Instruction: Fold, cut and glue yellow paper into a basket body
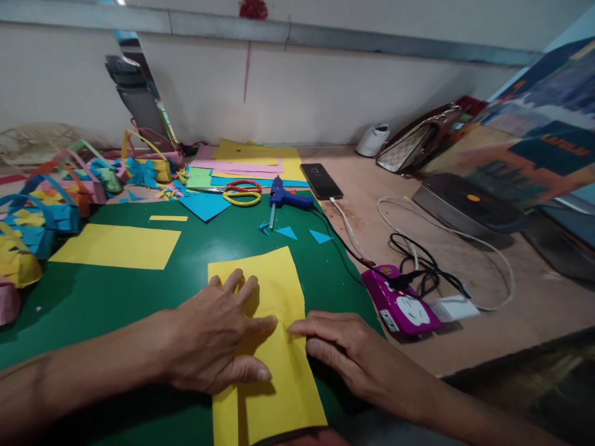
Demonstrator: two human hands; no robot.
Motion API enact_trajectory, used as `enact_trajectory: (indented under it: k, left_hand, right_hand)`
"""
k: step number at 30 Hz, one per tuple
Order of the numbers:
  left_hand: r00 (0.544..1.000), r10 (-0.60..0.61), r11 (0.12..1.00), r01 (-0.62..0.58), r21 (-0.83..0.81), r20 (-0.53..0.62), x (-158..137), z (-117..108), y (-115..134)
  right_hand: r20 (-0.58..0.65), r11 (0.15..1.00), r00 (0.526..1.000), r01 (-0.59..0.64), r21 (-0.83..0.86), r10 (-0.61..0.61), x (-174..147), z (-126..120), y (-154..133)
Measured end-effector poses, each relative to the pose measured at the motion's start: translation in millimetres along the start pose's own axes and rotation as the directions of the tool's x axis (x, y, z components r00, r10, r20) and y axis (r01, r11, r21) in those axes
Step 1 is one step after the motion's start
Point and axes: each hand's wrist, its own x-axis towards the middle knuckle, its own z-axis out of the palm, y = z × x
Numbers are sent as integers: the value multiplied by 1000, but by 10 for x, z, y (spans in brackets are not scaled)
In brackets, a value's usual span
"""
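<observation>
A yellow paper sheet (284, 365) lies on the green mat (134, 303), near and central. The left hand (209, 337) presses on it with fingers spread; the right hand (346, 350) touches its right side with an extended index finger, and I cannot tell whether it pinches the edge. Farther right sits a purple power strip (402, 300); beyond the sheet lie a blue glue gun (300, 201), scissors (227, 191) and a smartphone (321, 181).

The yellow sheet (279, 396) is matt paper, the power strip (393, 301) smooth, glossy plastic.
</observation>
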Motion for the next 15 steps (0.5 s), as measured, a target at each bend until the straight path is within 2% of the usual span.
enact_trajectory:
  k: [5,11,15]
  left_hand:
    - [999,19,1000,-20,-12,-40,24,29,-61]
    - [976,96,995,-102,-23,-194,23,59,-188]
    - [965,112,991,-126,-44,-236,33,46,-289]
  right_hand:
    - [66,992,994,91,-89,-85,97,30,-27]
    - [180,973,981,105,-204,-68,266,76,-137]
    - [254,972,965,118,-202,-64,436,67,-174]
